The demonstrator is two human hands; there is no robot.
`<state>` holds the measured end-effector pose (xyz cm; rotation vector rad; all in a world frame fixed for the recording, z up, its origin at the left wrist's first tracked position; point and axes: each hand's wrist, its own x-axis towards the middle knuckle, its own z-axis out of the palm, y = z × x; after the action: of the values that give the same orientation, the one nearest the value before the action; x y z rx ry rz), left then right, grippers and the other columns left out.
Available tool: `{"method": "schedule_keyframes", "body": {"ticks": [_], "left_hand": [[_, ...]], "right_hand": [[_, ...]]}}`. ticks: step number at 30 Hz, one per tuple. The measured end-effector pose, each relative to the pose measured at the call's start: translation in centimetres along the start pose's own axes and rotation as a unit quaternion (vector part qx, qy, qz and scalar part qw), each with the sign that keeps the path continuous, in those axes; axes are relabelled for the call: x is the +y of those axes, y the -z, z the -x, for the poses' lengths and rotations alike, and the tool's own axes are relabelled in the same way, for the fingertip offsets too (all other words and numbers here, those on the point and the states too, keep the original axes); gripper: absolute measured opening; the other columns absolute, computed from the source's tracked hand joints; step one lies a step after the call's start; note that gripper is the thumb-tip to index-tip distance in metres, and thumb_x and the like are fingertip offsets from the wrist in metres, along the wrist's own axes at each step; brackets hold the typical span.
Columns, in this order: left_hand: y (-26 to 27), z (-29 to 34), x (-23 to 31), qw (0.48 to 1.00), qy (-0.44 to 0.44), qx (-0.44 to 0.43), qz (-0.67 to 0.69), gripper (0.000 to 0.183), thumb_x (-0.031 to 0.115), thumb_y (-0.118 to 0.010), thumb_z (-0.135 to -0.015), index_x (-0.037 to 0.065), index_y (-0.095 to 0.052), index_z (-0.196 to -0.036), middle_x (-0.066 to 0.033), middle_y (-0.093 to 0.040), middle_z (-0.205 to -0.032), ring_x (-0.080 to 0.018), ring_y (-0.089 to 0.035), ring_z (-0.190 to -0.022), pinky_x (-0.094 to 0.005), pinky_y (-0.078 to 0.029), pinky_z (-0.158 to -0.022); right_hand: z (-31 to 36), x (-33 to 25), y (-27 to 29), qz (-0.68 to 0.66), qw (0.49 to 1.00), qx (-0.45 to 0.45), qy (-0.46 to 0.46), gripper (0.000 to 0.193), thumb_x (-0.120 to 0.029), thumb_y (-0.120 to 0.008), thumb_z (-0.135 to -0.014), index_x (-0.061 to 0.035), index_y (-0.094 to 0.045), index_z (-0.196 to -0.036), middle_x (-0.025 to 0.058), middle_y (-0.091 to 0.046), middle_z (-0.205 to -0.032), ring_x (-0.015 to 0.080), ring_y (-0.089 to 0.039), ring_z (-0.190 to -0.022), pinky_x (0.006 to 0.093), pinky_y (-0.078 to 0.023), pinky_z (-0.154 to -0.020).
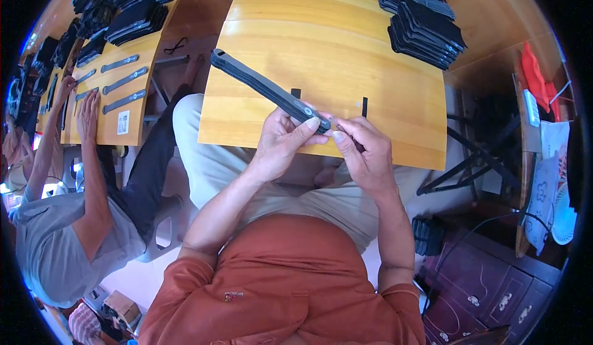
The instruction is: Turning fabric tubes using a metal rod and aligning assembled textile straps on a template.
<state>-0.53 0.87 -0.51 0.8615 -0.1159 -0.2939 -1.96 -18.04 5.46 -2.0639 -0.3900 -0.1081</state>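
Note:
My left hand (pixel 283 140) is closed around the near end of a bundle of long, flat, dark grey straps (pixel 256 87) with rounded ends. The bundle slants up and to the left over the table, and its far end shows a small slot. My left thumb lies on top, beside a small pale round mark. Close by on the right, my right hand (pixel 367 152) has its thumb and fingers pinched together at the bundle's near end. What it pinches is hidden. One short black strip (pixel 365 106) lies beyond my right hand, and another black piece (pixel 296 92) shows just behind the bundle.
A yellow wooden table (pixel 321 30) spans the front. Stacks of black folded goods (pixel 426 35) stand at its far right. On the left, a co-worker's hands (pixel 88 113) rest at another table (pixel 105 127) with several straps (pixel 124 101). Dark drawers (pixel 488 295) stand at lower right.

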Motion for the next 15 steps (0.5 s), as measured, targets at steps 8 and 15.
{"method": "schedule_keyframes", "body": {"ticks": [8, 15], "left_hand": [[0.22, 0.14, 0.35, 1.0, 0.0, 0.001, -0.009, 0.03, 0.005, -0.061, -0.101, 0.001, -0.053, -0.13, -0.0166, -0.07, -0.119, -0.0211, -0.07, -0.106, -0.0322, -0.061, -0.089], [0.36, 0.13, 0.02, 0.998, -0.014, 0.015, -0.054, 0.028, 0.004, -0.062, -0.1, 0.0, -0.056, -0.127, -0.0154, -0.07, -0.119, -0.0194, -0.07, -0.106, -0.0318, -0.06, -0.09]], "right_hand": [[0.67, 0.16, -0.46, 0.065, 0.997, 0.019, 0.046, 0.017, -0.012, -0.069, -0.094, -0.0017, -0.073, -0.107, 0.012, -0.07, -0.084, 0.0265, -0.068, -0.068, 0.0364, -0.052, -0.061], [0.82, -0.23, -0.65, 0.127, 0.992, 0.011, 0.017, 0.017, -0.014, -0.07, -0.093, -0.0053, -0.074, -0.107, 0.0116, -0.067, -0.08, 0.0285, -0.067, -0.067, 0.0388, -0.051, -0.059]]}}
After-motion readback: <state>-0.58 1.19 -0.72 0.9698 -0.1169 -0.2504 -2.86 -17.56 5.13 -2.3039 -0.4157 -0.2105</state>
